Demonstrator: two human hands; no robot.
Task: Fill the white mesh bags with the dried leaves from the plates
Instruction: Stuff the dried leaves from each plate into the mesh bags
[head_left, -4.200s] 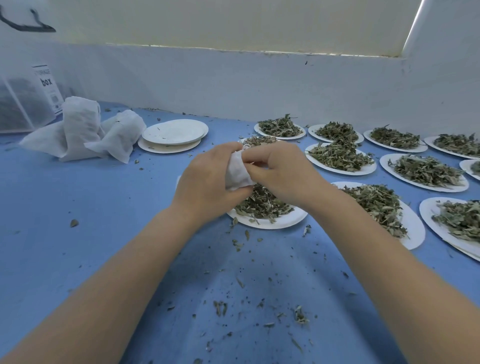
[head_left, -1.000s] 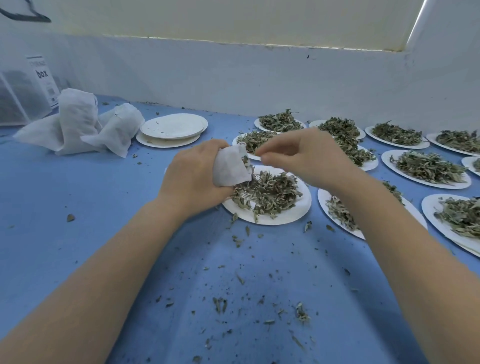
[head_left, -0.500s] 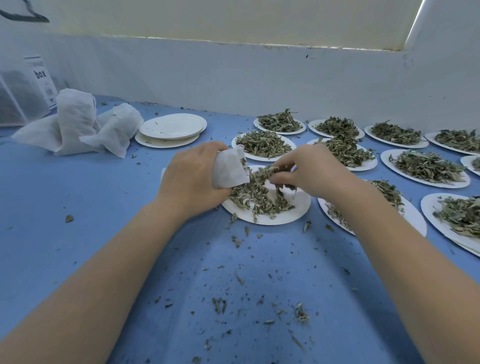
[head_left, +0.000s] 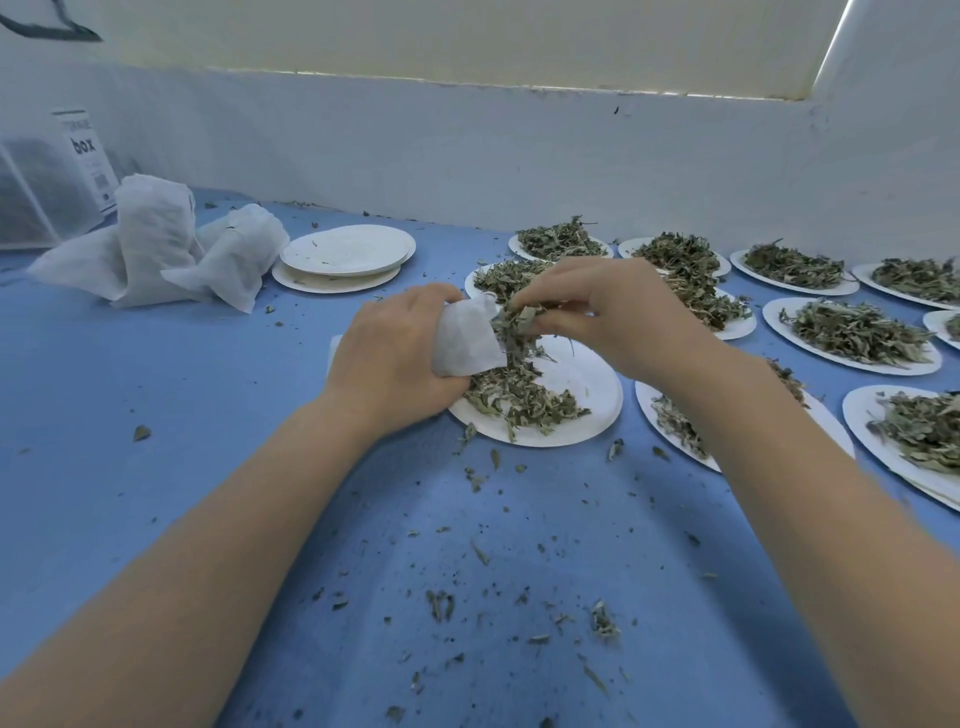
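Presently, item by item, placed from the near plate (head_left: 582, 415), which is white, part cleared, and sits on the blue table (head_left: 156, 415).

Left hand (head_left: 387, 358): at the plate's left rim, fingers curled round a white bag (head_left: 465, 340) and gripping it. The bag's mouth faces right, toward the other hand; its long axis runs roughly left to right, tilted up at the mouth.

Right hand (head_left: 613, 312): above the plate's far edge, fingers and thumb pinched together on a clump of leaves (head_left: 519, 317). The clump touches the bag's mouth; whether any of it is inside cannot be told.

Remaining leaves (head_left: 519, 405): heaped on the plate's left half, directly below the bag.

Judgement: the step in hand is loading a pinch into the bag. The move turns on the mouth lying just left of the right hand's fingertips, so the push goes leftward along the bag's axis, and the right hand is the nearer to the heap for the next pinch.

Full plates (head_left: 852, 332): in rows right of and beyond the near plate.

Empty plates (head_left: 348, 252): stacked beyond and left of it.

Filled bags (head_left: 156, 239): far left of it, lying together.

Crumbs (head_left: 441, 605): scattered on the table in front of it.
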